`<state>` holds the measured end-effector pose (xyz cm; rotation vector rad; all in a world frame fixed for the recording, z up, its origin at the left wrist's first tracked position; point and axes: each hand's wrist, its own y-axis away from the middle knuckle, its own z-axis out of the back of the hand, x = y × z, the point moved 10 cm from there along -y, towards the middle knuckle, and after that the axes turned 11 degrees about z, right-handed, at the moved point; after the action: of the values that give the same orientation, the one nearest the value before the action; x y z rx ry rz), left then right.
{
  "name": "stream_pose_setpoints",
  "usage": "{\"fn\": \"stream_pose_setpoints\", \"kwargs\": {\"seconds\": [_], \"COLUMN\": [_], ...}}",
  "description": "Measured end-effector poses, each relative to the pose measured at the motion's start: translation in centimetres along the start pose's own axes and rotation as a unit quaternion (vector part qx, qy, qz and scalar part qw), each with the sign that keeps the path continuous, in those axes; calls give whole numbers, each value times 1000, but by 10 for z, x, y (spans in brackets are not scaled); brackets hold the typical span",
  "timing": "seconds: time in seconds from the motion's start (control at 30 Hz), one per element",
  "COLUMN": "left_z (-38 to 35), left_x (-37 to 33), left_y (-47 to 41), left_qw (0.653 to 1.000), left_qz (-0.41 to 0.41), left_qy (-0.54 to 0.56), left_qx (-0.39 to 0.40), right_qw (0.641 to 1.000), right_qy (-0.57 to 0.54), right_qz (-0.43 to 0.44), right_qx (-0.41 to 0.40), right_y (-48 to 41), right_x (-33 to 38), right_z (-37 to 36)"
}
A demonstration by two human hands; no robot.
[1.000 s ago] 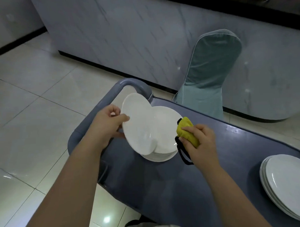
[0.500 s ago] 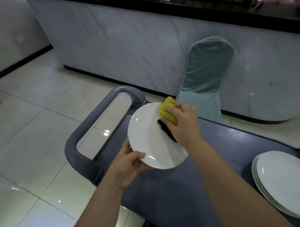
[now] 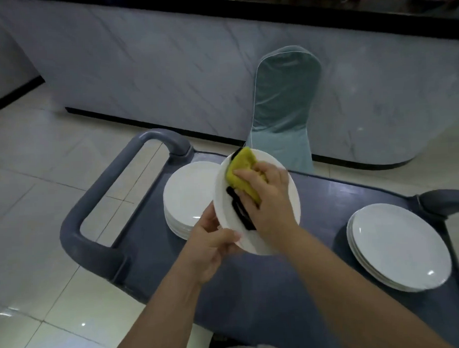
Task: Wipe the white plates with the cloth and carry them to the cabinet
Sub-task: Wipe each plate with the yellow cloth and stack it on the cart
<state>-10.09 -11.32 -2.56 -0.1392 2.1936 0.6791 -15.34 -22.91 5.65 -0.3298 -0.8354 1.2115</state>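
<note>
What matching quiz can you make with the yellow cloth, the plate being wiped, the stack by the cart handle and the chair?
1 yellow cloth
2 held plate
3 stack by the handle
4 chair

A teal cover
B rim gripped by the left hand
C clutched in the right hand
D resting on the cart

Pairs: 1-C, 2-B, 3-D, 4-A.

The right hand (image 3: 268,198) has brought the cloth (image 3: 241,170) onto the lifted plate (image 3: 223,205).
</note>
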Motion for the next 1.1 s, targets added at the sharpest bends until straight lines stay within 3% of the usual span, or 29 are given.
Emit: {"fn": "stream_pose_setpoints", "kwargs": {"seconds": [0.13,0.2,0.27,0.33,0.43,0.5,0.6,0.7,0.8,0.9,0.97,1.1], "left_z": [-2,-8,-23,-39,-47,-47,-51,-75,-87,-81,-80,-93], "left_x": [-1,9,20,20,5,-1,4,14,7,-6,-4,15], "left_y": [-5,-8,-11,-13,-17,-18,-18,-21,-24,-25,-25,-29], "left_qw": [1000,1000,1000,999,997,997,997,992,991,991,991,991], "left_qz": [-14,0,16,11,-22,-33,-35,-29,-43,-67,-69,-31], "left_qy": [6,2,-4,-10,-6,-2,-51,-103,-106,-106,-105,-110], "left_qx": [5,6,23,50,68,69,46,65,68,52,50,63], "right_qw": [988,993,994,992,995,988,991,991,995,993,990,990], "right_qy": [-8,49,100,91,39,45,96,117,49,23,49,123], "right_qz": [130,84,-25,-47,85,146,87,-39,4,112,130,-35], "right_qx": [84,59,-19,-71,-27,28,38,-46,-83,0,29,-62], "right_y": [74,73,47,15,23,59,71,33,11,60,90,54], "right_x": [1,-38,-71,-56,-1,0,-55,-90,-49,-23,-40,-109], "right_z": [16,44,65,63,36,38,76,100,82,64,78,128]}}
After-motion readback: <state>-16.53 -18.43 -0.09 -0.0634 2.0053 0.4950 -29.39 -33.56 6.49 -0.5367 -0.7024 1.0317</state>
